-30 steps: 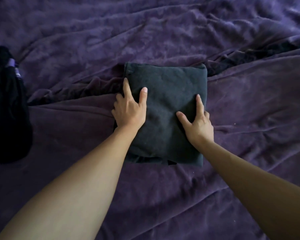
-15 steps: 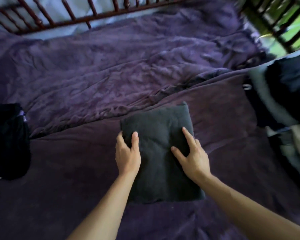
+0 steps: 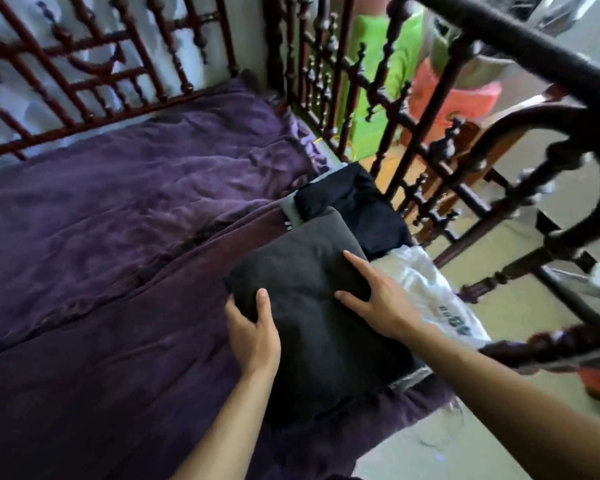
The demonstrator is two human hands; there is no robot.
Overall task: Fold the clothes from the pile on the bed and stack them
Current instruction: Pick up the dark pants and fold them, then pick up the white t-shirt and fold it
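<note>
A folded dark grey garment (image 3: 312, 306) is held between my hands near the right edge of the bed. My left hand (image 3: 253, 334) grips its left edge, thumb on top and fingers tucked beneath. My right hand (image 3: 378, 303) lies on its upper right part with fingers spread; its remaining fingers are hidden behind the garment's edge. Beneath and beyond the garment lie other clothes: a black folded piece (image 3: 357, 202) and a white piece with dark print (image 3: 433, 296). How much of the grey garment rests on them I cannot tell.
A rumpled purple blanket (image 3: 118, 237) covers the bed. Dark red wooden railings (image 3: 84, 81) run along the far side, and carved dark spindles (image 3: 430, 161) stand close on the right. Pale floor (image 3: 534, 202) shows beyond the rail.
Both hands have carried the grey garment from the middle of the bed to the right, up against the other clothes. The view has swung right and the dark pile at the left has left the view.
</note>
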